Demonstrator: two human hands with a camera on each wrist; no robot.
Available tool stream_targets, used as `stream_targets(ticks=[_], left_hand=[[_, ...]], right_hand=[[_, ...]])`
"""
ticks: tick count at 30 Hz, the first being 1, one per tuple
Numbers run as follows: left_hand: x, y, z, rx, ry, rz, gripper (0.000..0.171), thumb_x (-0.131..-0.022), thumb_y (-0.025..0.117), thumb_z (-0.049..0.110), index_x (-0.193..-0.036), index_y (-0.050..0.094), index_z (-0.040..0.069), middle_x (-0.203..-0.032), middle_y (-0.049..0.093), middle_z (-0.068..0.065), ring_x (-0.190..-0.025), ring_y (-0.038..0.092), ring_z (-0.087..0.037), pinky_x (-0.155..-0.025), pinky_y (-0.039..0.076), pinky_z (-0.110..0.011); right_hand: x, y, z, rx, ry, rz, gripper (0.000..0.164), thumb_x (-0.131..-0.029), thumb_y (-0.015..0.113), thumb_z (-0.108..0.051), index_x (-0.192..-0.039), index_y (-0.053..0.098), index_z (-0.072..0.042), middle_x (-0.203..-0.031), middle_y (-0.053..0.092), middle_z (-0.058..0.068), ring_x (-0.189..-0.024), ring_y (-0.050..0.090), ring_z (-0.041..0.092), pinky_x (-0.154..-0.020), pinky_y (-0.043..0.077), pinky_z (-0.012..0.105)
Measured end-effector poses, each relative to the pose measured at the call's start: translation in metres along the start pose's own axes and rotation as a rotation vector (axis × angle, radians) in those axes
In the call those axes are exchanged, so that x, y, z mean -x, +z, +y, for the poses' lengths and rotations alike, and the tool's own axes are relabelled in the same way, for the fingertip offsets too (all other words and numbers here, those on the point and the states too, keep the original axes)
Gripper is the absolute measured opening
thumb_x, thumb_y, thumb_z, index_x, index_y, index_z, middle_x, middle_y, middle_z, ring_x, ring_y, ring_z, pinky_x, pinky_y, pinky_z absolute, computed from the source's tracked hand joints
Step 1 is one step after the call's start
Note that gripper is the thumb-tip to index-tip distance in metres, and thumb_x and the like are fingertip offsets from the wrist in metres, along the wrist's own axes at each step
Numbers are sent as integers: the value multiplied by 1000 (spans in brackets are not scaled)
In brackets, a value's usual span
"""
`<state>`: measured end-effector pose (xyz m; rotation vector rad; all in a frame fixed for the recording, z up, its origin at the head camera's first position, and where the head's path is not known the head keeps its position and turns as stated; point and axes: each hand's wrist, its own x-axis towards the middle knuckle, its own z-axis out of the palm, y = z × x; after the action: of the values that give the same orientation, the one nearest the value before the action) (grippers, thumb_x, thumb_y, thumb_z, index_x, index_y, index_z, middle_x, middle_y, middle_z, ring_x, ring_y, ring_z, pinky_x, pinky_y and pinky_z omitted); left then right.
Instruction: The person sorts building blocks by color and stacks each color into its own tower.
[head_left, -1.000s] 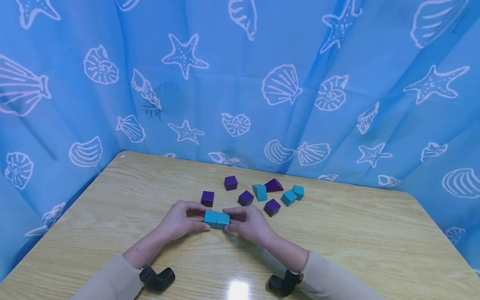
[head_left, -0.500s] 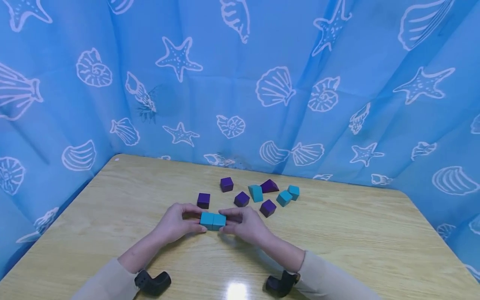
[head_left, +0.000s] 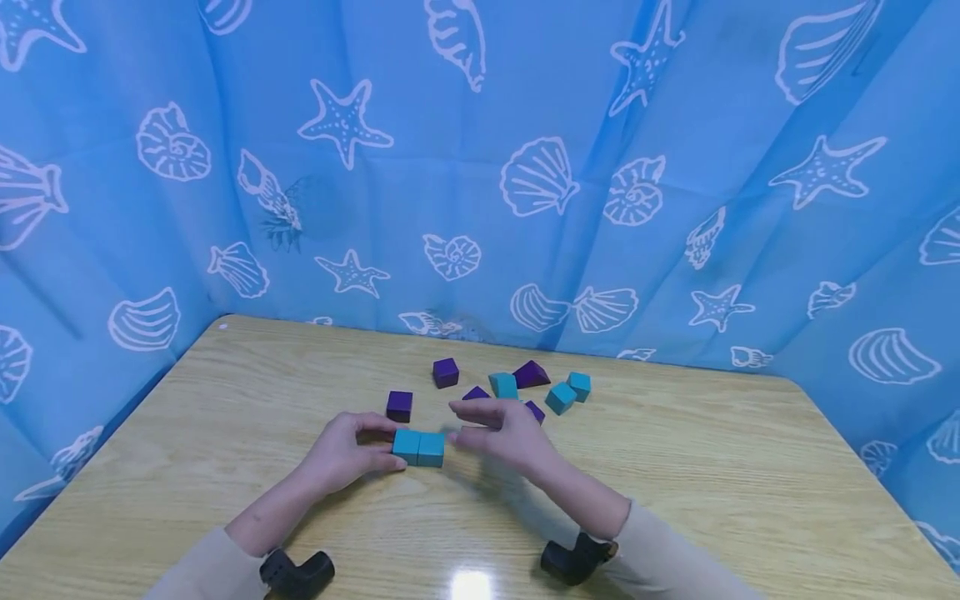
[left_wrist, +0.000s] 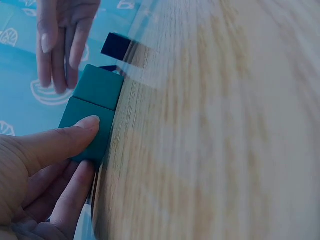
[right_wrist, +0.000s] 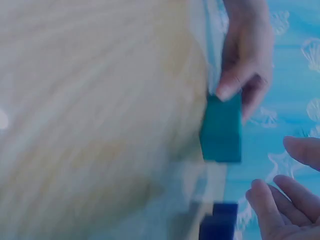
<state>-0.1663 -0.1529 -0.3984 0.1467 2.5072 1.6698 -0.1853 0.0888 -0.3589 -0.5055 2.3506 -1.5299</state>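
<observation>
Two teal cube blocks sit side by side on the wooden table, a left cube [head_left: 406, 447] and a right cube [head_left: 431, 450] with their faces touching. My left hand [head_left: 339, 457] pinches the left cube between thumb and fingers; in the left wrist view the thumb [left_wrist: 75, 140] presses on its face. Beyond it, the other cube [left_wrist: 98, 86] is free of any hand. My right hand [head_left: 512, 435] is just right of the pair, holding nothing, its fingers extended and apart from the blocks. It partly covers two purple blocks behind it.
Behind the hands lie purple cubes [head_left: 446, 372], including one near my left fingers [head_left: 400, 406]. A teal block with a sloped side [head_left: 503, 384], a purple wedge [head_left: 532, 374] and two teal cubes [head_left: 561, 398] are at the back right. A blue shell-print curtain [head_left: 465, 167] hangs behind the table.
My right hand has let go of the right teal cube and moved off to the right, its fingers spreading. My left hand keeps its pinch. The whole view has shifted slightly.
</observation>
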Motion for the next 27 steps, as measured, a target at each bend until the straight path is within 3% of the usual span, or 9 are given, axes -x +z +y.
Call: stream_targets(ticks=[6,15,21,27], left_hand=[[0,0,0,16,-8,-3,41,-71,83,6,-110,69,0,-113,66,-14,-94,67,-21,-78,58,-26],[1,2,1,-26,-59,28,42,-70,84,7,-109,70,3,-115,66,-11,-95,66,-19,-82,57,-29],[2,3,2,-33,-56,34,41,-70,84,7,-109,70,4,-113,67,-10,-96,66,-19,-82,57,-30],[1,2,2,-35,-39,24,40,-72,83,8,-109,70,3,-112,67,-10,-95,66,-19,-81,58,-29]], right_hand=[[3,-17,2,-1,10,62,40,-87,71,-18,-124,64,-5,-128,61,16,-116,60,30,-91,56,36],[10,-28,14,-25,-69,82,39,-88,69,-13,-123,61,4,-125,61,22,-113,62,35,-91,55,33],[15,-35,21,-3,-57,214,33,-88,69,-13,-117,64,2,-117,65,22,-104,65,29,-86,56,25],[19,-48,27,-4,-42,360,29,-89,68,-12,-114,65,1,-115,65,19,-107,63,25,-88,52,18]])
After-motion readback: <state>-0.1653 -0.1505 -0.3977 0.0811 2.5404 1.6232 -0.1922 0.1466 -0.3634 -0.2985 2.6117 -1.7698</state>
